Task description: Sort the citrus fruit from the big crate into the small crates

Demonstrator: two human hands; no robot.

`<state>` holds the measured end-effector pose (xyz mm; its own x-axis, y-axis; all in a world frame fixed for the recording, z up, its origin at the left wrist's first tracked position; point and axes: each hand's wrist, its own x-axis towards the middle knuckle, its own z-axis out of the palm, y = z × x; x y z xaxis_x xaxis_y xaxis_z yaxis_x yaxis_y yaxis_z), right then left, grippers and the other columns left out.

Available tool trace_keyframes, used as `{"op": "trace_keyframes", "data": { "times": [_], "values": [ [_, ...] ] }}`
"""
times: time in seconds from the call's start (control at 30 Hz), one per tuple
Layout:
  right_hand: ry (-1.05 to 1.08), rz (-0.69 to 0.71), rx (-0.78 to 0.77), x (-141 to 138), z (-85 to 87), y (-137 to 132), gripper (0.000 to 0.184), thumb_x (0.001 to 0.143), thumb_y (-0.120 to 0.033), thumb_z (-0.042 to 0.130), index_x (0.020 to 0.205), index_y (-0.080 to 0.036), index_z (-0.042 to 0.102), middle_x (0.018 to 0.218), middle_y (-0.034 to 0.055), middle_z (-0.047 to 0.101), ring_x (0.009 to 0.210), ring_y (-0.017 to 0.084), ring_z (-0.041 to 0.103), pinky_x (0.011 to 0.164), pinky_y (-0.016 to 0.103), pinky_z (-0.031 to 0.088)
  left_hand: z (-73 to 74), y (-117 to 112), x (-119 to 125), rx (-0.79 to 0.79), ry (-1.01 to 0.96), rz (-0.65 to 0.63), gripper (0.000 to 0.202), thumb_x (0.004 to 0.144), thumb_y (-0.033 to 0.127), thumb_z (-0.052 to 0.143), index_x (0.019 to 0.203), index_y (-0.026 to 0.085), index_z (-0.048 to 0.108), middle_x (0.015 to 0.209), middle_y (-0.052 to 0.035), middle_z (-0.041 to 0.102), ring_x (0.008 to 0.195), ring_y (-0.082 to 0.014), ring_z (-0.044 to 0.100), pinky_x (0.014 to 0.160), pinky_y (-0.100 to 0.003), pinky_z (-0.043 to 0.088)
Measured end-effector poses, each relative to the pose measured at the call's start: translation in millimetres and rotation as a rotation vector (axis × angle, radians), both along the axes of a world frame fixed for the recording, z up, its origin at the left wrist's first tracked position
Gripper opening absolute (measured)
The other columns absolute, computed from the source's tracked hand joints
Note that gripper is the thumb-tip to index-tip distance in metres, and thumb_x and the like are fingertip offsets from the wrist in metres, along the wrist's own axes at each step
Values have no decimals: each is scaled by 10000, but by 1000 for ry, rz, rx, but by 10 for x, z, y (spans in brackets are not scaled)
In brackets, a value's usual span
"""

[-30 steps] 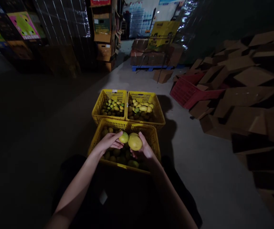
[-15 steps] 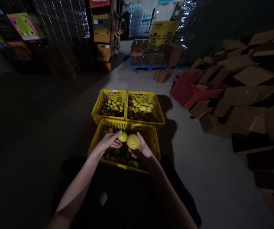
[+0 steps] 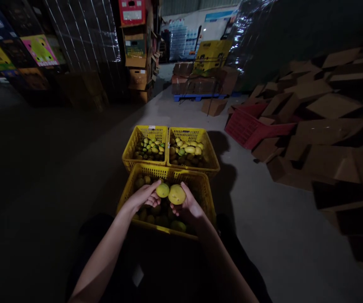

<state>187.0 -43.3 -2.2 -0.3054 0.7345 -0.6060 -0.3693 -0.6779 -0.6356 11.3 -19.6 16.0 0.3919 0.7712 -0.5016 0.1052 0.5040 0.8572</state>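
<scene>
My left hand (image 3: 142,196) is closed on a small yellow-green fruit (image 3: 162,190). My right hand (image 3: 188,206) is closed on a larger yellow fruit (image 3: 177,195). The two fruits are side by side, almost touching, above the near yellow crate (image 3: 169,172), which holds several green and yellow fruits. Behind it stand two more yellow crates: the left one (image 3: 130,150) with mostly small green fruits, the right one (image 3: 209,149) with larger yellow fruits.
A red crate (image 3: 247,126) lies tipped among a heap of cardboard boxes (image 3: 323,126) on the right. Stacked boxes on a blue pallet (image 3: 200,80) stand farther back. Wrapped stacks and printed cartons (image 3: 39,50) line the left. Bare concrete floor lies on both sides of the crates.
Both hands stay together over the near crate with their fruits; the right hand's fruit has turned slightly. The view has tilted up a little, so everything sits lower in the picture.
</scene>
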Motion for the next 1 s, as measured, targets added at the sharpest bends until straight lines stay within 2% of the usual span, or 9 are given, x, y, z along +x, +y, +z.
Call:
{"op": "trace_keyframes", "data": {
  "times": [0.1,0.17,0.27,0.37,0.47,0.63,0.73,0.83,1.0],
  "values": [
    [-10,-87,98,-12,-29,-11,448,849,-600,430,794,-170,544,501,27,604,394,136,579,369,211,458,-22,-1,13,31,-45,49,561,679,661,615,803,114,621,686,-48,635,576,-112,586,614,-245,489],
    [-82,-225,268,-19,-51,-21,408,745,-552,628,895,-192,507,618,6,642,475,152,621,450,253,520,-40,1,15,181,-69,99,510,638,563,716,906,142,609,838,-47,642,728,-135,618,713,-264,499],
    [-296,-413,549,-20,-75,-36,571,592,-461,789,969,-215,438,842,12,658,653,178,665,560,301,568,-69,13,15,538,-57,177,448,608,383,795,940,169,584,948,-28,600,868,-141,584,803,-255,469],
    [-486,-490,724,-15,-89,-48,663,558,-391,818,1018,-225,371,953,40,639,787,196,660,646,324,578,-76,19,30,685,-82,248,429,632,303,785,973,184,554,979,-20,576,884,-136,571,829,-260,459],
    [-550,-491,773,-12,-100,-42,693,523,-342,837,1019,-231,365,933,33,633,826,206,649,707,352,569,-49,6,60,640,-185,282,431,641,281,779,985,196,533,989,-17,578,885,-132,578,841,-267,464],
    [-252,-402,695,38,-110,30,666,443,-247,862,973,-247,459,924,-16,625,853,196,632,802,386,539,-6,-12,78,491,-273,327,367,648,340,772,940,175,622,1005,-40,622,930,-163,584,846,-288,483],
    [-165,-378,650,100,-118,80,631,440,-196,858,984,-247,542,955,-13,620,879,189,618,826,369,519,-15,-6,66,354,-321,392,395,636,370,778,957,169,668,1046,-50,626,930,-174,595,816,-301,510],
    [-138,-356,614,131,-119,106,623,442,-176,854,1004,-234,592,983,6,630,893,202,622,828,372,514,-41,-3,64,291,-345,478,371,632,367,783,927,162,690,1002,-48,643,929,-180,604,814,-319,523],
    [-131,-388,550,51,-90,98,487,445,-233,863,867,-204,621,877,8,676,844,222,648,837,398,511,-114,-9,89,204,-359,622,334,652,357,761,900,139,709,1005,-79,686,979,-216,618,864,-349,508]
  ]
}}
